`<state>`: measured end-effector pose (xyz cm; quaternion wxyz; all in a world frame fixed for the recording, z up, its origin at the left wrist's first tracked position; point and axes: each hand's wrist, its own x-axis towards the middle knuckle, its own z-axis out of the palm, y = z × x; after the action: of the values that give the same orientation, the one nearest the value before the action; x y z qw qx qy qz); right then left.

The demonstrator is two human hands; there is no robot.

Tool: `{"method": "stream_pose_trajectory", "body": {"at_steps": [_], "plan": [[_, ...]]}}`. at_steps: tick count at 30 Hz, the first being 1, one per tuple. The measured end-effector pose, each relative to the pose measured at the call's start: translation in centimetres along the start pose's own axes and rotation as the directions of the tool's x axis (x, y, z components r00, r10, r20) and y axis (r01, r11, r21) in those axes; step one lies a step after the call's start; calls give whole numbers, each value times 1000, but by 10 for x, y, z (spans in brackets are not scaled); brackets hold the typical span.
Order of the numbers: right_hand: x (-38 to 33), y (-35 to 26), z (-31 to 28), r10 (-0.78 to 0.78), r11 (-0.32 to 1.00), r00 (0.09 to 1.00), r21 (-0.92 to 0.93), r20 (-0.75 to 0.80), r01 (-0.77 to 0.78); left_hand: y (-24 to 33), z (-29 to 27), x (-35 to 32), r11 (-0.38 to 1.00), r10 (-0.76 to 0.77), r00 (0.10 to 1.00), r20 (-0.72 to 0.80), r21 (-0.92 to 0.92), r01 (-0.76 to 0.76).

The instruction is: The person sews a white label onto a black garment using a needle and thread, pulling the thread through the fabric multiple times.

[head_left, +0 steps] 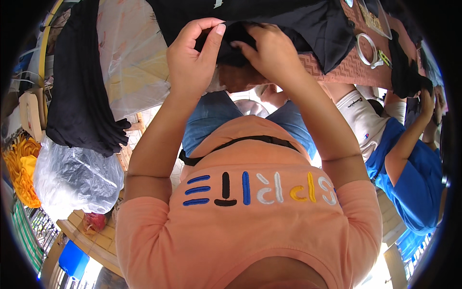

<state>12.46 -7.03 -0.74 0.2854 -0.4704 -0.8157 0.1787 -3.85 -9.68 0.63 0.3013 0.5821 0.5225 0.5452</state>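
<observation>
Left hand [193, 55] has thumb and forefinger pinched on edge of soft black cloth [310, 21]; right hand [275, 50] at same cloth, fingertips partly hidden, cannot tell if clamped. Cloth lies across reddish-brown patterned table cover [358, 68], white round ring [358, 44] to its right

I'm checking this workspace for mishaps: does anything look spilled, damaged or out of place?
Nothing looks spilled or plainly damaged. One small oddity: a pale scrap or tag stands out against the black fabric, just beyond the left hand; I can't tell whether it belongs there.
</observation>
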Motion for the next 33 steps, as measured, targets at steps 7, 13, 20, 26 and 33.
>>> {"method": "stream_pose_trajectory", "body": {"at_steps": [7, 13, 20, 26, 33], "plan": [[32, -20, -6, 337, 880, 833, 168, 439, -444, 4, -1, -1, 990, 120, 991, 53, 74, -123], [20, -4, -20, 192, 461, 758, 624, 624, -631, 0, -1, -1, 995, 59, 996, 61, 75, -64], [-6, 19, -50, 50, 801, 927, 540, 371, -259, -23, -1, 0, 996, -89, 996, -12, 3, 89], [-2, 17, -54, 159, 830, 933, 467, 324, -304, -6, -6, 25, 992, 122, 992, -22, -15, -122], [59, 5, 13, 304, 395, 879, 790, 368, -468, 28, -6, 39, 938, 318, 944, 85, 118, -326]]}}
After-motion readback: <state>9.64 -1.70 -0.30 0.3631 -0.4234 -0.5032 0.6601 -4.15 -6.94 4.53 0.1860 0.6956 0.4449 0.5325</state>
